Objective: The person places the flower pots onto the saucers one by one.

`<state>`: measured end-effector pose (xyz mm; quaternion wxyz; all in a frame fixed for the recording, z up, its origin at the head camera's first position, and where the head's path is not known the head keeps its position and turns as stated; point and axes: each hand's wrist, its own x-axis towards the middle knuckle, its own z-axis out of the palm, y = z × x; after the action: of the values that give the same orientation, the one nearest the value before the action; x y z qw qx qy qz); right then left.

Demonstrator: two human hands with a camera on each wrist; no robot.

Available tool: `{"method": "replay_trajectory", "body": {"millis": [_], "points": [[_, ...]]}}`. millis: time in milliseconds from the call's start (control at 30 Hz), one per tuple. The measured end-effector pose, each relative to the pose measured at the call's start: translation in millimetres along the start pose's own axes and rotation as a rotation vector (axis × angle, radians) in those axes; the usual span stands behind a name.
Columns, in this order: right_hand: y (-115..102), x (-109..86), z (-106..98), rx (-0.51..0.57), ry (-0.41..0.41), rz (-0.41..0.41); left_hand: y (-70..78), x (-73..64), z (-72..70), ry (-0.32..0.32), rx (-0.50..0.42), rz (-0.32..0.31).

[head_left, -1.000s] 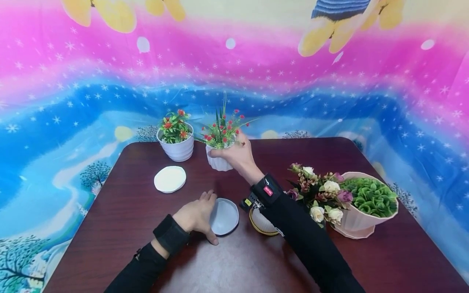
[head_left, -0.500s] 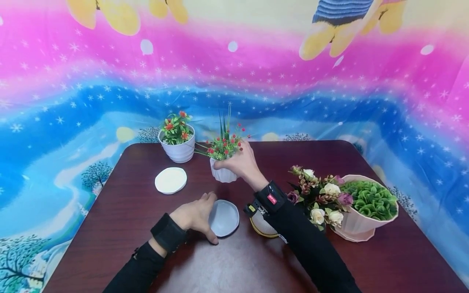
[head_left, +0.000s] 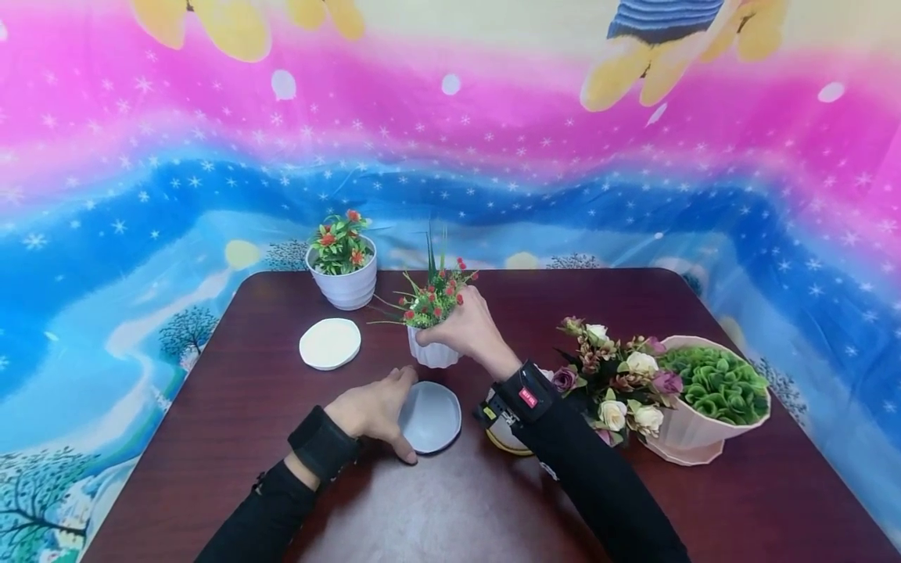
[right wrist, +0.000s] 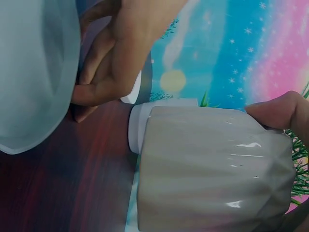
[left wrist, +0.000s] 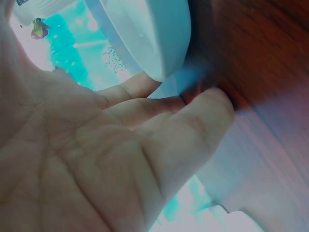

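Note:
My right hand (head_left: 468, 332) grips the rim of a white ribbed flower pot (head_left: 431, 353), its thumb (right wrist: 275, 113) on the near side. A plant with red blossoms (head_left: 432, 303) and thin green leaves fills the pot, which appears held above the table, just behind a grey saucer (head_left: 431, 418). Around the left edge of that saucer lies my left hand (head_left: 373, 410), its thumb and fingers spread apart. In the left wrist view the fingers reach the rim of the saucer (left wrist: 169, 43) while the thumb stands apart from it.
At the back left stands a white pot (head_left: 345, 288) with orange-red flowers; before it lies a white saucer (head_left: 329, 344). On the right are a rose plant (head_left: 619, 375) and a pink pot (head_left: 693, 426) with green foliage. My right forearm partly covers a yellow-rimmed saucer (head_left: 507, 442).
My right hand has brought the flower pot nearer and lower, from the back of the table toward the grey saucer. My left hand has stayed beside the saucer.

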<state>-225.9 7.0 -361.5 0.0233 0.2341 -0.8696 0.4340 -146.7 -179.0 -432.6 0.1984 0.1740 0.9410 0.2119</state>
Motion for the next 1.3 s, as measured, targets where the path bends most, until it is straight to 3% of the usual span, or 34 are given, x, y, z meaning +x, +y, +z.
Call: {"method": "replay_trajectory", "body": {"millis": [133,367,667,967,1200,1300], "points": [[-0.1,-5.2,1.0,-0.027,-0.036,0.048,0.0,0.8,-0.6,-0.017,-0.004,-0.004],[-9.1,-10.9,-3.0,-0.101,-0.099,-0.034,-1.3,2.0,-3.4,-0.018,-0.013,-0.015],[-25.5,-27.7,-9.8,-0.231,-0.139,0.195,-2.8,1.9,-5.4,-0.043,-0.058,-0.027],[-30.6,-37.7,-11.3,-0.308,-0.176,0.201,-10.0,6.8,-4.2,0.008,-0.073,0.042],[-26.7,-43.2,-7.0,-0.328,-0.208,0.214,-35.2,24.5,12.3,0.009,0.033,0.07],[-25.0,-46.8,-4.4,-0.312,-0.229,0.213,-24.1,16.2,4.3,-0.009,0.01,0.043]]}}
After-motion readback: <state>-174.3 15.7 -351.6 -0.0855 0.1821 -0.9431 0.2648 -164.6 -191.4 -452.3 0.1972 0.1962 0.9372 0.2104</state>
